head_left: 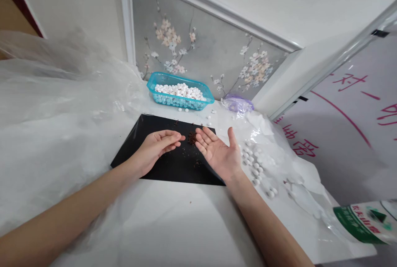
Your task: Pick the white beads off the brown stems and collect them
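Note:
Both of my hands hover palm up above a black mat (167,164). My left hand (156,149) has its fingers loosely curled, with nothing visible in it. My right hand (217,150) is spread wide and also holds nothing. Between the fingertips of the two hands, a small heap of dark brown crumbs (192,137) lies on the mat, and a few more are scattered nearby. Beyond the mat stands a turquoise plastic basket (180,102) heaped with white balls. More white balls (252,161) lie on plastic sheeting to the right of my right hand.
Crumpled clear plastic sheeting (62,134) covers the left of the table. A purple bag (238,103) sits behind the loose balls. A bottle with a green label (366,221) lies at lower right. A floral wall panel (211,39) rises behind, and a sheet with red writing (341,122) hangs right.

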`<action>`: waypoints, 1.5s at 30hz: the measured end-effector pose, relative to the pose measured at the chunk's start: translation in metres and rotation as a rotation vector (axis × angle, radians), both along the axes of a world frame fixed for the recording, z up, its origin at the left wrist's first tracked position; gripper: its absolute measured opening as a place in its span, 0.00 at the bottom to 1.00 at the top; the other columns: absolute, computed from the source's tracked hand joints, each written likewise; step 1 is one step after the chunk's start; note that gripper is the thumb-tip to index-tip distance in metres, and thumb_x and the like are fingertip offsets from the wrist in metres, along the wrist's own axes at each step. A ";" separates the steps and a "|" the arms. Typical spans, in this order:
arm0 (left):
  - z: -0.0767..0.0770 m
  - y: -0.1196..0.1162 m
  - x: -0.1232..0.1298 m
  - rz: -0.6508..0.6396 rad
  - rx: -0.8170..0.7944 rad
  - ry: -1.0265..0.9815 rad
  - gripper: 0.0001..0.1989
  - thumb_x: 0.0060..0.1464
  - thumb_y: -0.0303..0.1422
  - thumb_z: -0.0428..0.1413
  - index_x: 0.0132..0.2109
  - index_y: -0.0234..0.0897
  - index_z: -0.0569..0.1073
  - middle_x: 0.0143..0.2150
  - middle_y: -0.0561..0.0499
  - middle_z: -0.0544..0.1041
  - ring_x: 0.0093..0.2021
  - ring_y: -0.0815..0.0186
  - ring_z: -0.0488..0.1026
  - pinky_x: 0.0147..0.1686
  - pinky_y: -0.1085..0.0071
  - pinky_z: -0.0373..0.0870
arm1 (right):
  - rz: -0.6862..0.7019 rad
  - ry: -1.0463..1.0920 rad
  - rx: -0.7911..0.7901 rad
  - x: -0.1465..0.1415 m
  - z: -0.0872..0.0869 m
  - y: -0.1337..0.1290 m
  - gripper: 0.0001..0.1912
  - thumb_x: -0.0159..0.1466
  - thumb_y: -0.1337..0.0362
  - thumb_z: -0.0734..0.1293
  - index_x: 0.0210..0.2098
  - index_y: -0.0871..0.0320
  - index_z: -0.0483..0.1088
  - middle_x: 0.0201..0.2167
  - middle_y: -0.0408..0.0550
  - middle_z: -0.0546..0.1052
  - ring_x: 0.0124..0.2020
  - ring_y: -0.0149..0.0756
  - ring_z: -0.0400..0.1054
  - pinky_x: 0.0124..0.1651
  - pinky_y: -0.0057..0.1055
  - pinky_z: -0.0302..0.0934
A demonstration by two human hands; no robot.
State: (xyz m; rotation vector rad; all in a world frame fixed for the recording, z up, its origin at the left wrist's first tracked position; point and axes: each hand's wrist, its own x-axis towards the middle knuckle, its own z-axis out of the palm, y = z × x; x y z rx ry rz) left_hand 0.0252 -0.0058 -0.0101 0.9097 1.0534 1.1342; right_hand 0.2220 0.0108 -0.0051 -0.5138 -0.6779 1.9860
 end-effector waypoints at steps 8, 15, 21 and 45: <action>-0.005 0.005 -0.008 0.196 0.519 0.808 0.12 0.50 0.42 0.56 0.37 0.40 0.74 0.44 0.48 0.76 0.47 0.60 0.70 0.47 0.65 0.65 | -0.012 -0.011 0.002 0.000 0.000 0.000 0.34 0.61 0.40 0.52 0.41 0.62 0.72 0.46 0.54 0.75 0.46 0.34 0.69 0.52 0.31 0.62; -0.012 0.007 -0.011 0.032 0.681 1.044 0.13 0.54 0.38 0.51 0.41 0.40 0.77 0.48 0.46 0.76 0.52 0.57 0.66 0.53 0.60 0.61 | 0.000 0.012 -0.026 0.001 -0.001 0.000 0.33 0.62 0.41 0.50 0.38 0.61 0.73 0.41 0.52 0.77 0.40 0.32 0.71 0.47 0.29 0.65; -0.015 0.008 -0.011 -0.053 0.661 1.140 0.14 0.55 0.35 0.48 0.43 0.39 0.76 0.49 0.45 0.75 0.52 0.57 0.67 0.53 0.60 0.61 | -0.017 -0.023 -0.029 0.003 -0.004 0.001 0.32 0.61 0.40 0.51 0.30 0.60 0.74 0.31 0.50 0.77 0.29 0.30 0.68 0.40 0.31 0.68; 0.000 0.033 -0.025 0.037 0.553 1.049 0.10 0.52 0.36 0.52 0.38 0.39 0.74 0.44 0.47 0.77 0.46 0.61 0.72 0.50 0.64 0.65 | -0.500 0.042 -0.265 0.023 0.003 0.020 0.23 0.65 0.57 0.53 0.23 0.61 0.70 0.18 0.47 0.71 0.18 0.28 0.63 0.24 0.25 0.62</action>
